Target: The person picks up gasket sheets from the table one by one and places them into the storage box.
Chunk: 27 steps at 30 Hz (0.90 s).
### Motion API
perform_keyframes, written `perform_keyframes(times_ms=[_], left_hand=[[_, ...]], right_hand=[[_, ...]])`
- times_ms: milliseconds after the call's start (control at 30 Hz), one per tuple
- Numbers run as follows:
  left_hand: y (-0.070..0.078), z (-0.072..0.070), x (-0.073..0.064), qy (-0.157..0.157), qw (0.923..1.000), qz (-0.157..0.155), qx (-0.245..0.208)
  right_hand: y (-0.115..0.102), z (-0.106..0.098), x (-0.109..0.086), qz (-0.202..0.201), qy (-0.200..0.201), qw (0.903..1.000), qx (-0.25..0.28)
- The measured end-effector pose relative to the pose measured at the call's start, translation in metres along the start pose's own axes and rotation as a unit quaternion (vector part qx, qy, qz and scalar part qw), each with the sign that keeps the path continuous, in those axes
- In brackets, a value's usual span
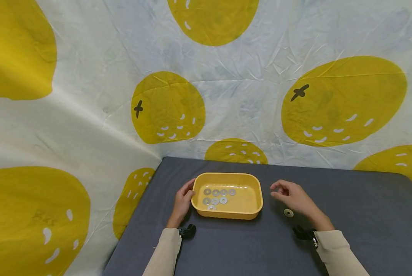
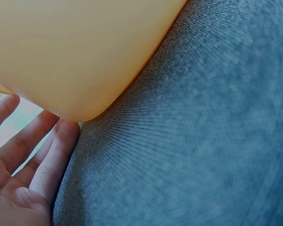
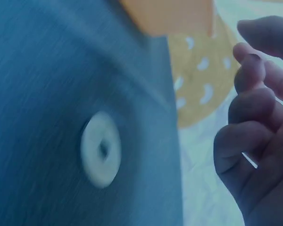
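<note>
The left hand point(image 1: 182, 203) holds the left end of a yellow plastic tray point(image 1: 226, 214), thumb at the rim and fingers along the outer wall. Close up in the left wrist view, its fingertips touch the tray's side point(image 2: 80, 70). Inside the tray, several flat metal washers point(image 1: 223, 200) lie grouped at the left. To the right of the tray is the right hand point(image 1: 293, 196), its fingers loosely bent and nothing showing between them. A single washer point(image 1: 288, 213) lies on the cloth just below that hand, also visible beside it in the right wrist view.
A dark grey cloth point(image 1: 240, 249) covers the table. Behind it and along the left hangs a white sheet point(image 1: 240, 103) printed with yellow fruit. Each wrist wears a black strap point(image 1: 188, 231).
</note>
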<state>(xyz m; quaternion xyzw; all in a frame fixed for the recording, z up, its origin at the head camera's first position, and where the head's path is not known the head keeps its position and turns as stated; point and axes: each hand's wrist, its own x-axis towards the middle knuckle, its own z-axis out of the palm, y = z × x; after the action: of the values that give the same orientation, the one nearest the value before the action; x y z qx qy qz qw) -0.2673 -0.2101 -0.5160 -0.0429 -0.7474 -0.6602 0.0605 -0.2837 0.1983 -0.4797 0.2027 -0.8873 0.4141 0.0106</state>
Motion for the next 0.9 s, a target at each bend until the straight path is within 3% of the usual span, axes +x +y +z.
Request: perform_keyframes(times_ms=[467,700,900], left_hand=[[0.001,0.0,0.0,0.002,1.0,-0.001,0.003],[0.002,0.0,0.0,0.004,1.0,-0.005,0.0],[0.005,0.0,0.0,0.0,0.9999,-0.013,0.001]], right_hand=[[0.03,-0.015,-0.016,0.011,-0.086,0.9958,-0.028],[0.043,-0.023,-0.02,-0.008,-0.129,0.9912,-0.027],[0.049,-0.025,-0.02,0.012,-0.167,0.9858,-0.015]])
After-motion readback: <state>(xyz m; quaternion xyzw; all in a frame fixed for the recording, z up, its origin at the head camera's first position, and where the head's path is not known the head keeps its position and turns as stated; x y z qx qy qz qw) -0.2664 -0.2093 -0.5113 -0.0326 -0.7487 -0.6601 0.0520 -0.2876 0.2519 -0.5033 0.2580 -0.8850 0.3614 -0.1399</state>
